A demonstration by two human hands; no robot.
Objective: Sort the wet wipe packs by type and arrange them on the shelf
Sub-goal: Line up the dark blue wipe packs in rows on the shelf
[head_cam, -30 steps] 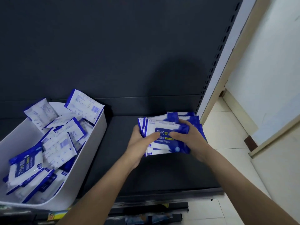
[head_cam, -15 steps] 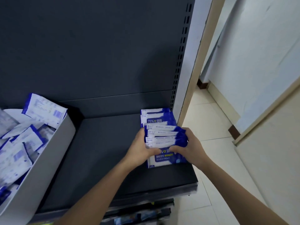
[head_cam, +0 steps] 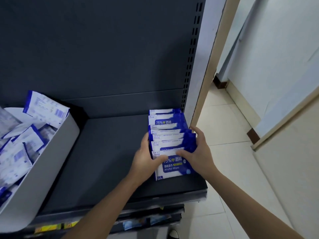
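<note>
- Dark shelf (head_cam: 103, 152); packs (head_cam: 170, 135) are stood in a row at 3 o'clock.
- Packs are gripped between left hand (head_cam: 146, 159) and right hand (head_cam: 198, 152).
- Toppling is risked if released unevenly.

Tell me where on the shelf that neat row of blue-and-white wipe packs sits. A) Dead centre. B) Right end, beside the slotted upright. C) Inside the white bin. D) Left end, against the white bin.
B: the row of wipe packs lies at the right end of the shelf, next to the slotted upright, held between the left hand and right hand; the white bin stands apart at the left.
</note>
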